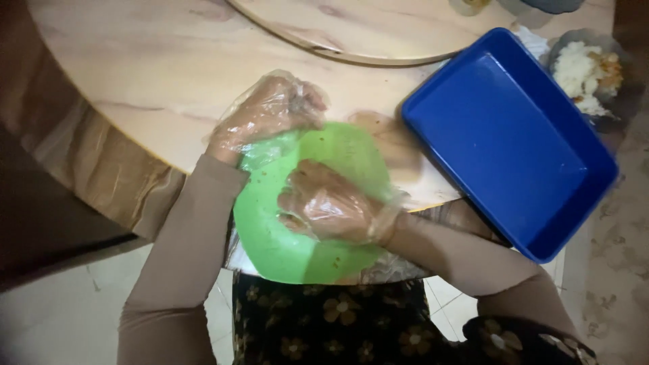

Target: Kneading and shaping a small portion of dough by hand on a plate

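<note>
A round wooden table (pixel 135 74) with a pale grained top fills the upper part of the head view, and both hands work at its near edge. Beyond the hands, farther in on the tabletop, lies a round wooden turntable (pixel 378 30). To the outside of the right hand sits a deep blue rectangular tray (pixel 507 142), set at an angle, its near corner hanging past the table edge. Past the tray's far corner is a dish of white rice (pixel 585 71) with some browner food beside it.

A bright green plate (pixel 277 243), speckled with brown bits, lies under both hands, part on the table edge and part over the person's lap. A piece of clear plastic wrap (pixel 389 145) lies on the table just beyond it.

The left hand (pixel 267 111), in a thin clear plastic glove, is curled over the far rim of the plate, touching it. The right hand (pixel 331 203), gloved the same way, is bunched into a loose fist on the middle of the plate; whether it has anything inside I cannot tell.
</note>
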